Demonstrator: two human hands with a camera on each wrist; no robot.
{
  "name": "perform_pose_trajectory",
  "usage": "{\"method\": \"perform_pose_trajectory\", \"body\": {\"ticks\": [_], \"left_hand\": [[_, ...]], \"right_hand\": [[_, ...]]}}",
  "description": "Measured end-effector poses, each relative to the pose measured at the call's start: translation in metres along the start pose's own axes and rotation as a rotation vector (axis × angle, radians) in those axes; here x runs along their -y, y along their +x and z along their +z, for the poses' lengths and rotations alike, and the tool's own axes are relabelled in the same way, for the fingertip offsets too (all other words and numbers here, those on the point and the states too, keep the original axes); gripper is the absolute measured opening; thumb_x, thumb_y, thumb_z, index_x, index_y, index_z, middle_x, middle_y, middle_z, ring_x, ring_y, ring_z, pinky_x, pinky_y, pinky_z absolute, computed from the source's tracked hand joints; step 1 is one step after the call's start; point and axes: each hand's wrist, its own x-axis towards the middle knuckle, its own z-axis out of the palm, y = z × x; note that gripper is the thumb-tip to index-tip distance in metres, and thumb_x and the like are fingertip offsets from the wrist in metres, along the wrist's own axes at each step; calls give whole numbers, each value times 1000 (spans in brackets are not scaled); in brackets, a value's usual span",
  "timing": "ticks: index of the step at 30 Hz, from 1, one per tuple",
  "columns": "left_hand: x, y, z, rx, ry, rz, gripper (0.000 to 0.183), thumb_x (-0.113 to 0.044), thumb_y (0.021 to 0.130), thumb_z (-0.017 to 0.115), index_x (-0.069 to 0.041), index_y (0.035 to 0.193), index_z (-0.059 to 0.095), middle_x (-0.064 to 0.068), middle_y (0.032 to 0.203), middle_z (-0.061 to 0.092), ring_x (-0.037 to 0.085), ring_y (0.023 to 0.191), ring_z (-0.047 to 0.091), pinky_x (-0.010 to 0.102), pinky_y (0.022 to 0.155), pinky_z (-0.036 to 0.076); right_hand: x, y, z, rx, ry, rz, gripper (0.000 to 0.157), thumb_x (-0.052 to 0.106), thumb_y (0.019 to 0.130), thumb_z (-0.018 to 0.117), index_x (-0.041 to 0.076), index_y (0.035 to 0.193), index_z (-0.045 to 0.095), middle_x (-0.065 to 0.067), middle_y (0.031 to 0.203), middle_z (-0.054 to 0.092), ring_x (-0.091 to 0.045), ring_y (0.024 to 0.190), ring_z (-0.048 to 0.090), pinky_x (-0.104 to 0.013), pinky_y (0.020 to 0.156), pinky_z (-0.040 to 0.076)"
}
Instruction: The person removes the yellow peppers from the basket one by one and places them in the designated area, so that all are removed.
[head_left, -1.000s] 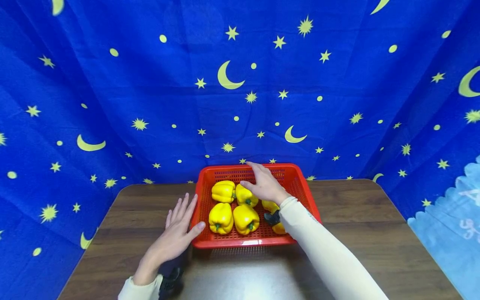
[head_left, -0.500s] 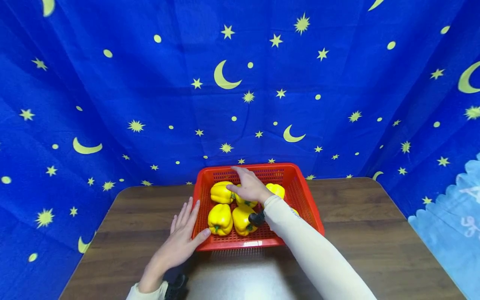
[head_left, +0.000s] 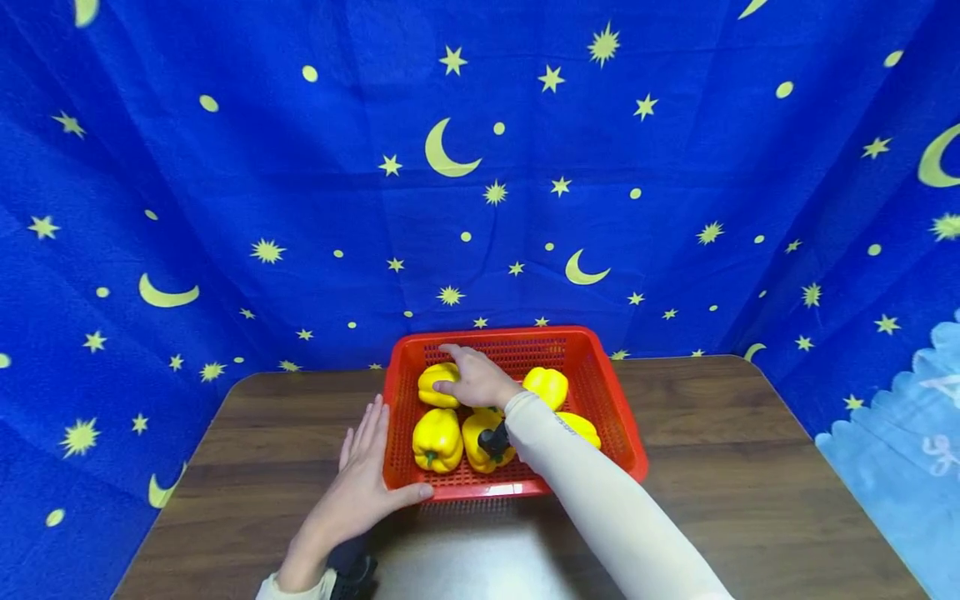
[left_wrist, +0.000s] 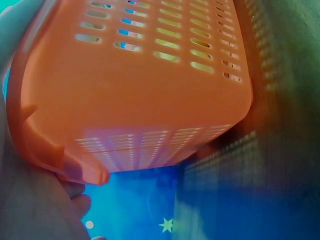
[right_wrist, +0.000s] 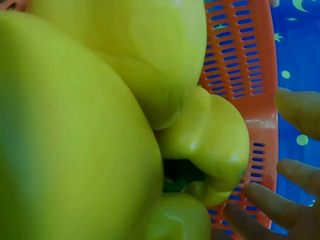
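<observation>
Several glossy yellow bell peppers lie in a red perforated plastic basket (head_left: 624, 425). My right hand (head_left: 480, 379) is over the basket, with thumb and fingers spread beside the back-left bell pepper (head_left: 435, 387). In the right wrist view its fingers (right_wrist: 272, 202) are apart, near a bell pepper (right_wrist: 225, 145) and the basket wall. My left hand (head_left: 356, 487) rests at the basket's front-left corner, fingers straight along the left side and thumb on the front rim. The left wrist view shows the basket's outer wall (left_wrist: 130, 90) against that hand. My right forearm partly hides the middle bell peppers.
The basket stands on a brown wooden table (head_left: 712, 433), close to a blue curtain (head_left: 337, 167) with yellow moons and stars. Two bell peppers, one farther back (head_left: 545, 385) and one nearer (head_left: 581, 427), lie right of my wrist. A pale blue cloth (head_left: 907, 450) hangs at the right.
My right hand has moved left across the basket, from the middle to the back-left bell pepper. My left thumb has come down onto the front rim.
</observation>
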Motion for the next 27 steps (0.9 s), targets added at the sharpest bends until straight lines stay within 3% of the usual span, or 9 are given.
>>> {"method": "perform_pose_trajectory", "body": {"ticks": [8,16,22,27], "left_hand": [[-1,1,2,7,-19,-16,128,-63,76,78,-2,161,4,14,169,-2,39,153,-1,68,116,0],[2,1,0,-29,-44,2,126,-54,76,82,-1,160,5,16,168,-2,40,153,-1,69,115,1],[3,0,3,-39,-79,27,125,-51,77,83,-2,161,5,15,168,-2,39,152,3,69,115,4],[4,-1,3,-46,-88,35,124,-48,77,83,-2,161,4,15,168,-2,40,151,3,70,114,4]], "right_hand": [[-4,6,6,21,-60,-6,68,31,96,69,11,154,39,-14,152,47,-35,143,37,-45,118,29],[2,13,3,64,-124,-41,69,21,90,77,15,151,45,-15,145,53,-34,137,44,-46,114,35],[3,17,-3,169,-189,-20,69,18,90,77,20,152,45,-11,150,47,-30,139,42,-43,115,35],[7,20,-5,212,-271,-50,68,18,90,77,21,151,48,-10,148,49,-29,138,42,-41,114,36]]}}
